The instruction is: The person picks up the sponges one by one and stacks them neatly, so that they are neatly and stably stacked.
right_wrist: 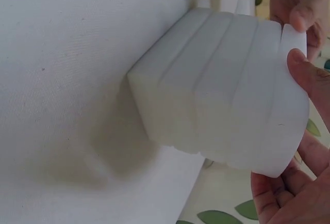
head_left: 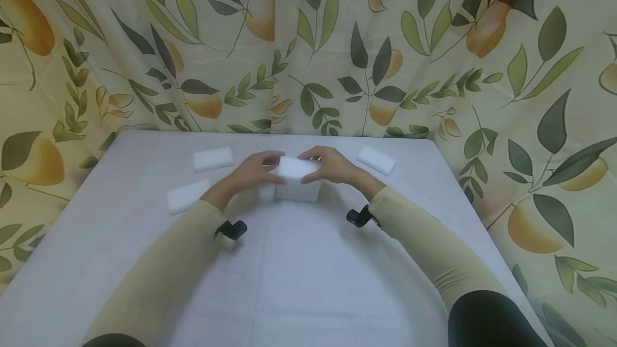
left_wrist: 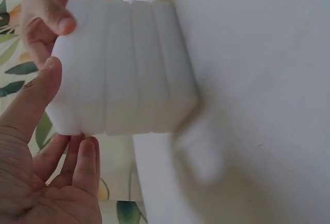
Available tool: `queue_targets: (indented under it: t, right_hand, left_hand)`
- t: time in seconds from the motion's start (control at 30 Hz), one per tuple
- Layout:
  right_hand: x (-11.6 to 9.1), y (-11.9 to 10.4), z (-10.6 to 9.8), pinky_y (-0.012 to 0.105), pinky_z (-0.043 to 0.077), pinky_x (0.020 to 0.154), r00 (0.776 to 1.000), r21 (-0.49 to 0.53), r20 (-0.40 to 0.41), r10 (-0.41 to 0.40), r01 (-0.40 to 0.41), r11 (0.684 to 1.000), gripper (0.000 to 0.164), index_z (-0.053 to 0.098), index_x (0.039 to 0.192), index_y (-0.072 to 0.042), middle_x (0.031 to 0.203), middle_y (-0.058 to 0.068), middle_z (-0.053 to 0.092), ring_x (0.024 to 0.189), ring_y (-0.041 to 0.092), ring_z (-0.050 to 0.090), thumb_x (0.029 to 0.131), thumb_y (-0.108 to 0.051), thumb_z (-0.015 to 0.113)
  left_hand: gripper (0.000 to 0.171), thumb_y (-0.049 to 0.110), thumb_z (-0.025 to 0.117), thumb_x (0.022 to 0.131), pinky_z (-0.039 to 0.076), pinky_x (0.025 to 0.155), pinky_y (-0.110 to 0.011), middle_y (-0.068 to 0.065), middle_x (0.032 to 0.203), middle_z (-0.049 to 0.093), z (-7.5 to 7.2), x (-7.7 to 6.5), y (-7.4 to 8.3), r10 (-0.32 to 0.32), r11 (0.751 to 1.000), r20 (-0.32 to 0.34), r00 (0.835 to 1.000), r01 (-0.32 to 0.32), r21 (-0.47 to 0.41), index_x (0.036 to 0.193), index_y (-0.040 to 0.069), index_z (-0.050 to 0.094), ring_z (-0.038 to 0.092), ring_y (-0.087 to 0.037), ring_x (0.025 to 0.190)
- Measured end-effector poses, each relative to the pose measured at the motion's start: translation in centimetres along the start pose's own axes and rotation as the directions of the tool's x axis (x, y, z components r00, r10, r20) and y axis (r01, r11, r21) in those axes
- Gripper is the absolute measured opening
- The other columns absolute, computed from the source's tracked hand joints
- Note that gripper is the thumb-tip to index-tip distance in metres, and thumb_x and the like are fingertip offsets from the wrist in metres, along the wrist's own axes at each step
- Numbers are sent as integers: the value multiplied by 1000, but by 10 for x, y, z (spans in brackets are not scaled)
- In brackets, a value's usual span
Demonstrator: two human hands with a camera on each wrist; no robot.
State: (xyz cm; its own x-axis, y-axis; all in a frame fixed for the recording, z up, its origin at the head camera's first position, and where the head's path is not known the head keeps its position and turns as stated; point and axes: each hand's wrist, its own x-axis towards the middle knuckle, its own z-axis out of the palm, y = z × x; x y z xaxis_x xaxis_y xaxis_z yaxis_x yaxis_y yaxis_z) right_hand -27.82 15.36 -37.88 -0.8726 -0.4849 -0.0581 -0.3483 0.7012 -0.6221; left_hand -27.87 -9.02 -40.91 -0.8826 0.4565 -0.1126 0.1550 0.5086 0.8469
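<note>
A stack of white sponge blocks (head_left: 297, 193), several layers high, stands on the white table. My left hand (head_left: 257, 169) and right hand (head_left: 332, 165) hold the top block (head_left: 294, 167) from its two ends. Seen from the left wrist, the left thumb (left_wrist: 44, 90) lies along the top block's edge and the fingertips touch its near corner. In the right wrist view, the right hand (right_wrist: 304, 198) pinches the top block (right_wrist: 291, 105) between thumb and fingers. That block sits slightly askew on the layers beneath.
Two loose white blocks lie to the left, one farther back (head_left: 213, 159) and one nearer (head_left: 187, 197), beside the left forearm. Another block (head_left: 376, 160) lies behind the right wrist. A leaf-and-fruit patterned curtain (head_left: 328, 58) hangs around the table's far edge and sides.
</note>
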Motion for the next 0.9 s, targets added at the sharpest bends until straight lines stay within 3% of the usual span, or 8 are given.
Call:
queue_targets:
  t: [0.17,0.27,0.57,0.77,0.9]
  right_hand:
    - [1,1,0,43,48,100,1000,6,1,8,-8,1000,64,64,131,-13,133,7,61,120,25,54,74,-28,87]
    - [1,1,0,43,48,100,1000,11,0,18,-18,1000,64,64,131,-14,133,7,61,121,25,54,73,-28,87]
    - [-3,1,-1,43,48,99,1000,27,-19,1,0,1000,66,64,131,-13,132,8,61,119,26,55,72,-29,88]
    - [-2,3,-2,40,49,96,1000,22,-20,13,-13,1000,66,64,131,-15,132,6,61,115,24,55,72,-32,88]
    - [-3,5,-6,39,51,95,1000,17,-7,31,-31,999,64,63,132,-17,130,5,61,112,23,56,75,-37,85]
  left_hand:
    - [80,27,83,79,39,112,-40,-11,149,47,-8,5,10,79,997,6,997,-79,23,147,10,44,45,-27,137]
    - [79,27,84,78,42,110,-40,-10,147,48,-9,8,17,105,991,8,994,-105,87,146,13,47,47,-28,133]
    - [76,34,87,74,47,104,-40,-8,139,53,-1,17,27,106,956,57,993,-118,267,140,14,55,52,-26,125]
    - [72,34,86,75,48,102,-38,-8,133,57,-2,20,29,122,938,81,989,-142,316,137,11,59,53,-24,120]
    - [71,36,86,75,48,102,-38,-7,133,56,-3,20,30,98,934,90,991,-123,336,137,13,59,54,-24,119]
